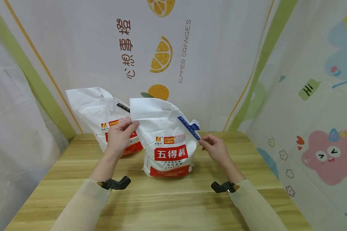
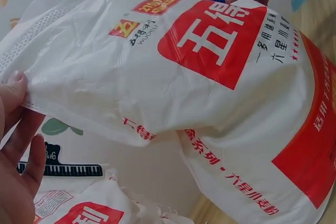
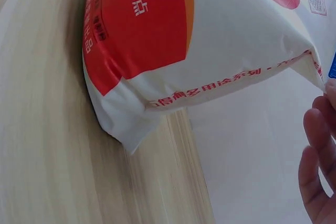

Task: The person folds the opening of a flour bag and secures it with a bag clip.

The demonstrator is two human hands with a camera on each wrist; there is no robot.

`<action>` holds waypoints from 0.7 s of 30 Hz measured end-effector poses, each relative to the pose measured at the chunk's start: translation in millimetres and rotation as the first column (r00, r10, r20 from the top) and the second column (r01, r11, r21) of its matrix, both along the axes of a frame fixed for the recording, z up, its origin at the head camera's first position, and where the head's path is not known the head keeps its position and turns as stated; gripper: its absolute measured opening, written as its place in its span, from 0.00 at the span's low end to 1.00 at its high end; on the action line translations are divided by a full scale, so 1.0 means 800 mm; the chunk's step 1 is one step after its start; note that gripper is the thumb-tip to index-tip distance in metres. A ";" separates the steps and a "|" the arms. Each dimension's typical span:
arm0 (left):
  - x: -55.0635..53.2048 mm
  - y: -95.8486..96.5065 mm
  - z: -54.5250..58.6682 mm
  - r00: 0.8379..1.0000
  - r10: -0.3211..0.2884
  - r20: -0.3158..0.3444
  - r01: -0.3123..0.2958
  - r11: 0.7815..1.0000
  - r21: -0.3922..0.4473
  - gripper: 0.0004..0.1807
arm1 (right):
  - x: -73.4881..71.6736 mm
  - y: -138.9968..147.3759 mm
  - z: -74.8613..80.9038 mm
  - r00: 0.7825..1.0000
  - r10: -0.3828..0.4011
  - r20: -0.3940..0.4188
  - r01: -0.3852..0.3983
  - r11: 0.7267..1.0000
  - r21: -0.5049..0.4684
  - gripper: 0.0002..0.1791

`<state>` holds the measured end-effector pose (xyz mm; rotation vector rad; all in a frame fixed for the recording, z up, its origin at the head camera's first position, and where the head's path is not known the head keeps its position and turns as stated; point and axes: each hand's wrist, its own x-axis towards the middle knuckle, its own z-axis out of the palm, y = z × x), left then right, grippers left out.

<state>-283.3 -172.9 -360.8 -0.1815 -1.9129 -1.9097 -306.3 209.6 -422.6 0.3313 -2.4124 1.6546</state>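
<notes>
A white flour bag (image 1: 170, 128) with red panels stands upright on the table, its top drooping to the left. A blue clip (image 1: 189, 128) with a piano-key pattern sits slantwise on its upper right edge. My left hand (image 1: 118, 136) pinches the bag's left edge just under the mesh band, thumb in front. On the other side, my right hand (image 1: 217, 150) pinches the bag's edge at the lower end of the clip; in the right wrist view its fingers (image 3: 317, 129) are partly cut off by the frame.
Behind and to the left stands a second flour bag (image 1: 93, 115), with a black clip (image 1: 123, 107) on its edge, partly hidden by the front bag and my left hand. Printed curtains enclose the wooden table (image 1: 167, 205) at the back and sides.
</notes>
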 end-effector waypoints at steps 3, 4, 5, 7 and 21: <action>0.000 -0.002 -0.003 1.000 -0.022 0.002 0.022 0.999 0.025 0.12 | 0.002 0.001 -0.001 1.000 -0.011 0.003 0.011 1.000 0.012 0.11; 0.001 -0.003 -0.004 0.999 -0.050 0.005 0.050 0.998 0.030 0.12 | 0.003 0.001 -0.001 1.000 -0.010 0.005 0.010 1.000 0.014 0.11; 0.001 -0.005 -0.006 0.996 -0.088 0.014 0.087 0.996 0.025 0.13 | 0.003 0.002 -0.001 1.000 -0.006 0.009 0.005 1.000 0.011 0.11; 0.002 -0.009 -0.010 0.986 -0.160 0.047 0.162 0.986 -0.031 0.18 | 0.002 0.003 -0.001 1.000 -0.001 0.013 0.001 1.000 0.010 0.11; 0.013 -0.013 -0.042 0.967 -0.111 0.230 0.148 0.978 -0.150 0.25 | 0.005 0.001 -0.002 0.999 -0.021 0.046 0.022 1.000 -0.016 0.15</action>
